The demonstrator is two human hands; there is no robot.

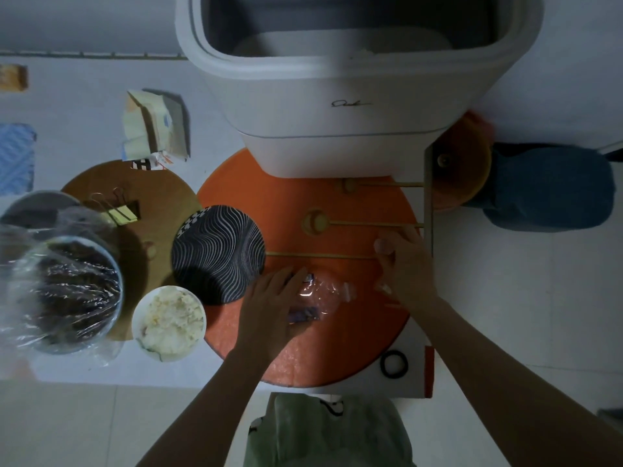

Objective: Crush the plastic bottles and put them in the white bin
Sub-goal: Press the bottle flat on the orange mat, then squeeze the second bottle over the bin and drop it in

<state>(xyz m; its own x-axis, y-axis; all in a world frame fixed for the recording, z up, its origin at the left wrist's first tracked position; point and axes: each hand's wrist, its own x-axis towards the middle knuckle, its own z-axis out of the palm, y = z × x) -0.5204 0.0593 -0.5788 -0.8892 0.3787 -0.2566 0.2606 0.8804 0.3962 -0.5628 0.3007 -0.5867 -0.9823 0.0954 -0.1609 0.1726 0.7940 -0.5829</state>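
Note:
A clear plastic bottle [323, 293] with a purple label lies on its side on the round orange mat [337, 352], in front of me. My left hand [269, 308] rests over the label end and grips it. My right hand [408, 267] hovers just right of the bottle's neck, fingers spread and curled, and I see nothing in it. The white bin [337, 129] stands open at the far edge of the mat, its dark inside visible from above.
A striped black-and-white plate [217, 254] and a bowl of rice [168, 323] sit left of my left hand. A film-covered bowl [72, 291] stands far left. Thin gold sticks [371, 224] cross the mat beneath my right hand. A black ring [393, 364] lies at the mat's near right.

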